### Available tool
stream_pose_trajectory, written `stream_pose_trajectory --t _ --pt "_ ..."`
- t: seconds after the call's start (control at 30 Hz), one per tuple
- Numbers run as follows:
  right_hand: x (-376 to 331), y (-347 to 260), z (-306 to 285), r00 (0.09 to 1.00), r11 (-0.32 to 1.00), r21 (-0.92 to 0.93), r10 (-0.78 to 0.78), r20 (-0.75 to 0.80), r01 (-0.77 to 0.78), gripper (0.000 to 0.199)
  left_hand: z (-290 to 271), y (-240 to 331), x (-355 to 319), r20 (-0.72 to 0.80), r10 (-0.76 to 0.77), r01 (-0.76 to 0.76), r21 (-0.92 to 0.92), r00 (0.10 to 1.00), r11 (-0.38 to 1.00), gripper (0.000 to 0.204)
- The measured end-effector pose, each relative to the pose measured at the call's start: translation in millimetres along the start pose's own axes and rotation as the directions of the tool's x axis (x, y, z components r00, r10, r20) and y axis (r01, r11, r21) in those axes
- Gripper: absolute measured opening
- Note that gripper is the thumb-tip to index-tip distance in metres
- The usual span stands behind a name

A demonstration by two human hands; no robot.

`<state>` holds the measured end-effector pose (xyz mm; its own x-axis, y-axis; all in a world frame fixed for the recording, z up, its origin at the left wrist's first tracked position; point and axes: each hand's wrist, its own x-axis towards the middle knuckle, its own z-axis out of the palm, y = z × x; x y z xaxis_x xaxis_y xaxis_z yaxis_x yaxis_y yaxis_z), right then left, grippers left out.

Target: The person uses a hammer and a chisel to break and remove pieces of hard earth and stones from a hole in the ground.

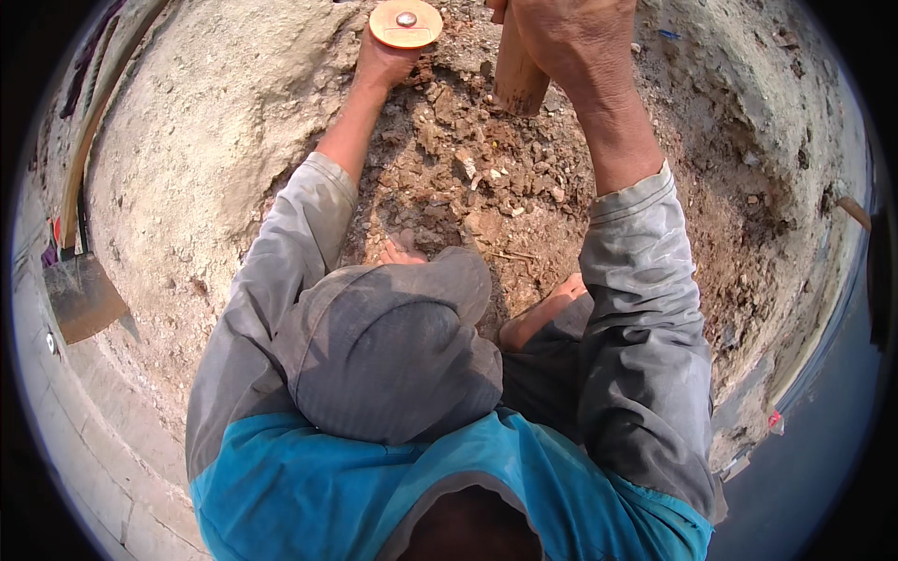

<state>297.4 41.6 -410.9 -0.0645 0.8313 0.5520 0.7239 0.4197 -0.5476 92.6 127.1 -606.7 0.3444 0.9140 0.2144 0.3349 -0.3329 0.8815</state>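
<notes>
At the top, my left hand (383,64) closes round the shaft of a chisel whose round orange guard (391,34) sits over the fist. The chisel's metal striking end shows in the middle of the disc; its point is hidden. Right of it, my right hand (585,42) grips a thick wooden handle (520,79), its butt pointing down toward me. The handle's far end lies outside the picture, so its tool head cannot be seen. Broken brown soil and stones (468,154) lie below both hands, in a hollow between pale earth banks.
My bare feet (538,318) rest in the loose soil. A hoe-like tool with a broad metal blade (84,294) and long wooden handle (89,140) lies at the left. Pale earth banks (224,112) rise on both sides. Grey paving (79,430) runs along the left edge.
</notes>
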Motion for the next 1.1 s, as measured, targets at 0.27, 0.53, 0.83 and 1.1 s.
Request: stream_pose_trajectory --t 0.27,0.53,0.83,1.1 --pt "-82.6 4.0 -1.9 0.481 0.519 0.098 0.683 0.55 -0.849 0.042 6.7 35.7 -68.8 0.094 0.141 -0.149 0.076 0.986 0.986 0.033" --pt "-164.1 35.3 -13.5 0.222 0.281 -0.023 0.803 0.553 -0.959 0.038 42.0 117.2 -173.4 0.768 0.258 -0.255 -0.127 0.586 0.959 0.022" --pt "-186.2 31.7 22.8 0.28 0.438 -0.09 0.706 0.651 -0.894 0.044 11.7 65.9 -89.4 0.259 0.239 -0.227 -0.078 0.936 0.971 0.035" --pt "-192.3 31.8 9.7 0.642 0.803 -0.417 0.593 0.486 -0.427 0.042 12.6 112.5 -161.5 0.644 -0.02 0.372 -0.416 0.765 0.83 0.068"
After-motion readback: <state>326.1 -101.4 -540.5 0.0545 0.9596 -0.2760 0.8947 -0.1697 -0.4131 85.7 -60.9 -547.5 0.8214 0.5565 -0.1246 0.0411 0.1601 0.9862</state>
